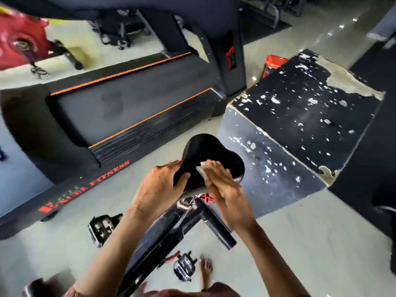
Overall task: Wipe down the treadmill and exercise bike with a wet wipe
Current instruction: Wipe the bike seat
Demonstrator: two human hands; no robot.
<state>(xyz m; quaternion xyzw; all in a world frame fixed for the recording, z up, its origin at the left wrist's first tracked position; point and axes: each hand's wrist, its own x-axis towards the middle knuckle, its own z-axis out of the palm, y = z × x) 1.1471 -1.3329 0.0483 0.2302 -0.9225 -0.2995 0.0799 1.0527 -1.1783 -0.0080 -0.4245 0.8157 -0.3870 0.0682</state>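
The exercise bike's black saddle (211, 153) stands at the centre, above its black frame (162, 230) and two pedals. My left hand (159, 187) grips the saddle's left edge, thumb on top. My right hand (225, 185) lies flat with straight fingers on the saddle's right side and presses a white wet wipe (203, 170) against it; only the wipe's edge shows past the fingers. The black treadmill (120, 108), with orange stripes along its belt, stretches across the left and back.
A worn black box (300, 116) with peeling paint stands close to the right of the saddle. An orange container (273, 65) sits behind it. A red machine (21, 41) is at the far left. Pale floor lies around the bike, where my bare foot (205, 271) shows.
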